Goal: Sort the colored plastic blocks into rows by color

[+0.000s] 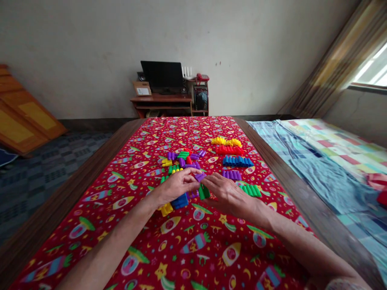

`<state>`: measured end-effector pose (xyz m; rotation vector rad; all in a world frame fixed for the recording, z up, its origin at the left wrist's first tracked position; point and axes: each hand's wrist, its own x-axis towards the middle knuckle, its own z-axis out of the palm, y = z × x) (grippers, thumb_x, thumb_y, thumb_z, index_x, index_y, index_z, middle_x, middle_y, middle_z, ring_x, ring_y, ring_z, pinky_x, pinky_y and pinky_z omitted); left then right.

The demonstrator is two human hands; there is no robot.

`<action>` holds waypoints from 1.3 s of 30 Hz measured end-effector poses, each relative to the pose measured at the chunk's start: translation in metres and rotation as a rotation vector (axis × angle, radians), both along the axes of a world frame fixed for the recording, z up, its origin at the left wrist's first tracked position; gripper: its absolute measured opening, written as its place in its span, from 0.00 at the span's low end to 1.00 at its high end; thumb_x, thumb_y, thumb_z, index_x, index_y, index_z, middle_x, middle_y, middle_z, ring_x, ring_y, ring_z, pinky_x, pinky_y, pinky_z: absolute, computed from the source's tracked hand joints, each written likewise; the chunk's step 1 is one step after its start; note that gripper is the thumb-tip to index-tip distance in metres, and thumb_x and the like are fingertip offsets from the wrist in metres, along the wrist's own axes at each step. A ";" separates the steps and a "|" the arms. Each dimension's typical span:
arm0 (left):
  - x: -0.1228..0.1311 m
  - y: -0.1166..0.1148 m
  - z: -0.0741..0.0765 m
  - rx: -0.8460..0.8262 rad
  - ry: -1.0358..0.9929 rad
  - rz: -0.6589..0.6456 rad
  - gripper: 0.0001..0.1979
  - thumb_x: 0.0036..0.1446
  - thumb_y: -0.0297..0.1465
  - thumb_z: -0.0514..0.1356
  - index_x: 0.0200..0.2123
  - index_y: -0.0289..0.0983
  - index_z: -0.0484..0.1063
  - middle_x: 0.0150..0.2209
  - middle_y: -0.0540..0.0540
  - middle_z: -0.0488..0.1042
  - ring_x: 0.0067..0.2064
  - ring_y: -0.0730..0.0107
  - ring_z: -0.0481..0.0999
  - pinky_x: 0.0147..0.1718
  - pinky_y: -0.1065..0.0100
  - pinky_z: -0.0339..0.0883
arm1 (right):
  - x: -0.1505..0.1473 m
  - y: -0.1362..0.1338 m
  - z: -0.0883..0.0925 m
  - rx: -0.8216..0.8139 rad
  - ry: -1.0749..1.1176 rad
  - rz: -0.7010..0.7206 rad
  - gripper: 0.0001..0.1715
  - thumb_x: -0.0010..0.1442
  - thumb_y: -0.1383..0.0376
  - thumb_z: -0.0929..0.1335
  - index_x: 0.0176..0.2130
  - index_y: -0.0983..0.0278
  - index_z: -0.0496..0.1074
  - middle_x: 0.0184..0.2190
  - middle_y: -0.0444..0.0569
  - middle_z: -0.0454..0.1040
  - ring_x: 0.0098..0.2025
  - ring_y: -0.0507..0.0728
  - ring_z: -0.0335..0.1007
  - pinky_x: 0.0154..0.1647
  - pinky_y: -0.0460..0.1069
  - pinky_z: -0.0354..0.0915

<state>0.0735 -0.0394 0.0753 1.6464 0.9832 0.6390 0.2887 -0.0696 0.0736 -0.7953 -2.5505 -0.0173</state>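
Note:
A short purple plastic block (200, 177) with a ridged, tube-like shape sits between the fingertips of both hands. My left hand (177, 185) closes on it with thumb and fingers from the left. From the right, my right hand (225, 192) meets it with bent fingers, its thumb mostly hidden. Just below the fingertips is a green block (204, 192). A mixed pile of purple, green, yellow, red and blue blocks (191, 160) lies beyond and under my left hand. Blue blocks (180, 201) and yellow blocks (166, 209) show below my left wrist.
Rows of yellow (226, 141), red (229, 150), blue (238, 161), purple (231, 175) and green blocks (250, 190) line the right side. A red patterned cloth (193, 245) covers the wooden table (272, 173). A bed (332, 169) stands at right, a monitor desk (161, 98) beyond.

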 end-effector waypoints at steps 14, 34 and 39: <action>-0.118 0.070 -0.038 0.188 0.626 0.216 0.27 0.38 0.44 0.61 0.42 0.37 0.76 0.32 0.44 0.80 0.35 0.55 0.79 0.34 0.64 0.73 | 0.116 -0.003 -0.045 0.024 0.042 -0.101 0.24 0.66 0.60 0.64 0.60 0.60 0.61 0.46 0.56 0.71 0.47 0.59 0.72 0.43 0.54 0.73; -0.099 0.060 -0.009 0.108 0.460 0.271 0.18 0.34 0.44 0.66 0.27 0.38 0.76 0.24 0.50 0.77 0.29 0.64 0.76 0.28 0.69 0.68 | 0.071 -0.018 0.003 -0.088 -0.001 -0.201 0.13 0.69 0.64 0.61 0.38 0.65 0.72 0.33 0.52 0.72 0.33 0.54 0.70 0.32 0.48 0.66; -0.070 0.042 0.014 0.059 0.183 0.263 0.25 0.34 0.47 0.70 0.34 0.38 0.75 0.32 0.48 0.80 0.36 0.61 0.78 0.36 0.64 0.72 | 0.052 -0.016 0.000 -0.056 0.113 -0.089 0.14 0.69 0.65 0.61 0.52 0.65 0.69 0.41 0.56 0.75 0.41 0.57 0.74 0.39 0.52 0.72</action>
